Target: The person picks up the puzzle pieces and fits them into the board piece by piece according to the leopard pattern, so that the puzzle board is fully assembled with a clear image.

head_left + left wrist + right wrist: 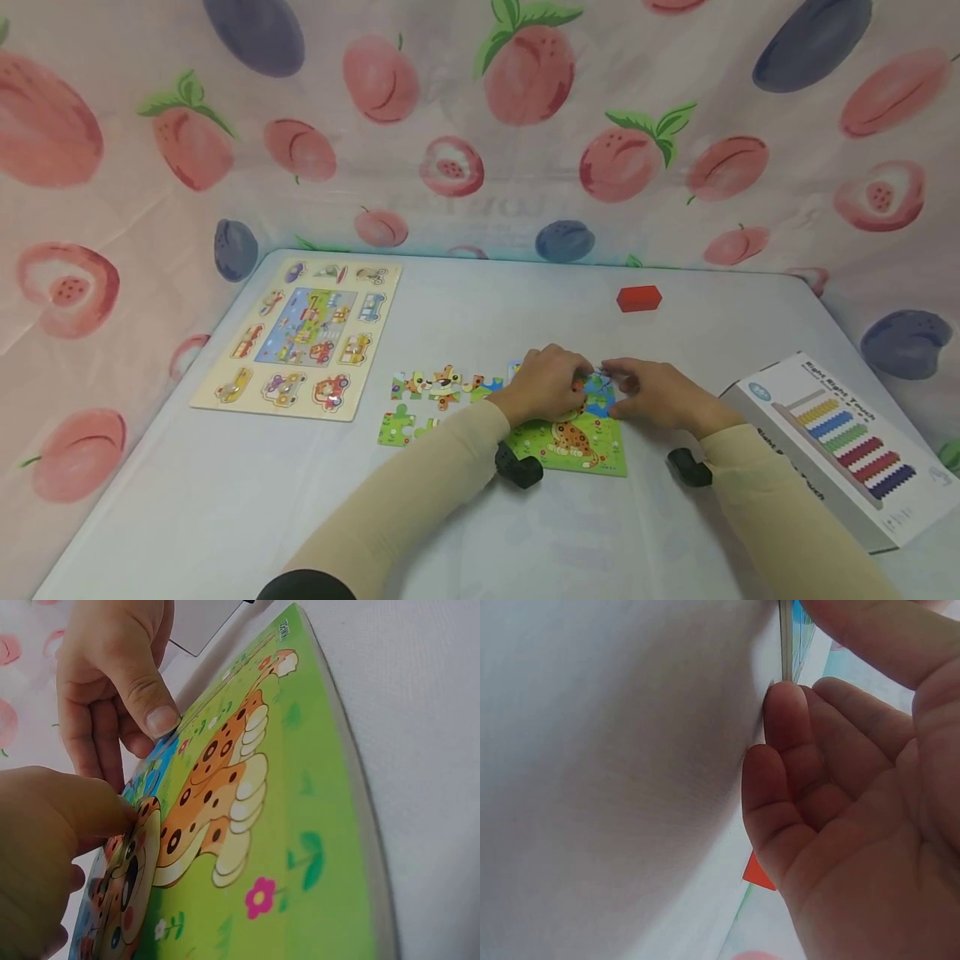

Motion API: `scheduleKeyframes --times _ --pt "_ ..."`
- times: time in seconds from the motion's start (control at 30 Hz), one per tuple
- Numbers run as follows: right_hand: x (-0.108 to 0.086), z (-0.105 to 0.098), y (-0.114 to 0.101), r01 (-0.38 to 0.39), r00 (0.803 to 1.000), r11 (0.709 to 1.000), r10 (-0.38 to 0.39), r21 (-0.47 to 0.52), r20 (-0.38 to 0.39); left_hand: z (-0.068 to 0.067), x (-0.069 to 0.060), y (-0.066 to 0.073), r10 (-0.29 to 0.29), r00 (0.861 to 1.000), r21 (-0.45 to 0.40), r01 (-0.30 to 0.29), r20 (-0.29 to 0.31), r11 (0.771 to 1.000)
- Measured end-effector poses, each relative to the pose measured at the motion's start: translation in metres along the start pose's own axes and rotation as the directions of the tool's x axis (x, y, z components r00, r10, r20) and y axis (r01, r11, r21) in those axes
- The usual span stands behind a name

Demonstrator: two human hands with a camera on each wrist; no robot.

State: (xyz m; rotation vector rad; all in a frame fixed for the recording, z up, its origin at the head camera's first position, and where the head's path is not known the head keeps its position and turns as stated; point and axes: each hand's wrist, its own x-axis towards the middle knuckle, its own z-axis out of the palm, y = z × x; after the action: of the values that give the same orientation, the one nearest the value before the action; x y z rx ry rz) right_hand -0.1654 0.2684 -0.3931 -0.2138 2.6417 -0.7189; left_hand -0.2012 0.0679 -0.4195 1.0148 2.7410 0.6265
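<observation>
Your left hand (546,385) and right hand (662,397) face each other, fingertips near but apart. Your left thumb (101,810) extends forward, with the other fingertips mostly hidden behind it. Your right fingers (789,720) bend gently, the right thumb (150,705) set apart, nearer you than those fingers. Behind the fingers, both wrists lead back to your forearms (420,492), sleeved and slanting outward toward you.

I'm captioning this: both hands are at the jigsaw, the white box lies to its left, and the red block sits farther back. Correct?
Wrong side: the head view shows the white box to the right of the jigsaw. The left hand and right hand are at the jigsaw, and the red block sits farther back.
</observation>
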Motion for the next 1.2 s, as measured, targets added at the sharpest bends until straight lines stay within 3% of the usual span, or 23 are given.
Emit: scheduleKeyframes --times 0.4,0.73,0.97,1.2 --pt "-0.001 0.000 -0.001 -0.012 1.000 1.000 0.012 0.017 0.007 -0.001 -0.003 -0.001 0.027 1.000 -0.039 -0.028 -0.015 0.999" --pt "0.000 0.000 0.000 0.002 1.000 1.000 -0.002 -0.004 0.002 -0.020 -0.014 -0.002 0.037 0.999 0.019 -0.037 -0.004 0.999" --pt "0.000 0.000 -0.001 -0.007 1.000 1.000 0.007 -0.002 0.011 -0.034 -0.025 -0.012 0.002 1.000 -0.011 -0.002 0.008 1.000" --pt "-0.001 0.000 -0.002 -0.007 1.000 1.000 0.007 0.007 0.014 -0.046 -0.041 -0.028 0.012 1.000 0.033 -0.011 -0.016 0.999"
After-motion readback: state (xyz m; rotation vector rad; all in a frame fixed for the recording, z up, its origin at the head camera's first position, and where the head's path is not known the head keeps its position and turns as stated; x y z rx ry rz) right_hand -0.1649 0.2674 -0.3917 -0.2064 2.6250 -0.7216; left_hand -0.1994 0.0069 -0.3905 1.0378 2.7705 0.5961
